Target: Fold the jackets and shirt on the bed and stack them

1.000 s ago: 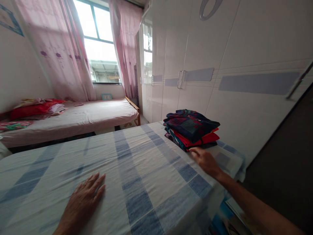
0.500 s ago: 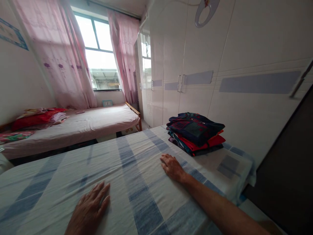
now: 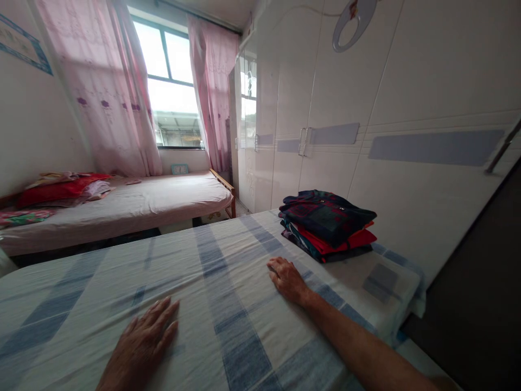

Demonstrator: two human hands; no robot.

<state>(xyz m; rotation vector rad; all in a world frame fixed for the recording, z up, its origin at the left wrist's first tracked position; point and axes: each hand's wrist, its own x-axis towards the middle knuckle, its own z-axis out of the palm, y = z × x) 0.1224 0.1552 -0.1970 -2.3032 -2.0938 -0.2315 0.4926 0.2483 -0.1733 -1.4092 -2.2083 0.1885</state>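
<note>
My left hand [image 3: 142,336] lies on the blue-and-white striped bedsheet [image 3: 220,277] at the lower left, fingers stretched out and holding nothing. Further right, my right hand [image 3: 287,279] rests on the same sheet with its fingers extended and slightly bent, also with nothing in it. Just beyond the right hand, and apart from it, stands a stack of folded clothes [image 3: 325,225]. On top of the stack is a dark checked garment [image 3: 325,213] with two small light marks; a red garment [image 3: 360,239] shows below it.
A white wardrobe [image 3: 325,98] with metal handles runs along the right side. Past the near bed, a second bed [image 3: 175,193] with a pink sheet stands below the window [image 3: 173,98]. Red bedding [image 3: 61,190] is piled at its left end. Pink curtains [image 3: 101,81] frame the window.
My left hand has shifted slightly left across the sheet. The right hand and the clothes stack stay in place, while the camera view has tilted a little.
</note>
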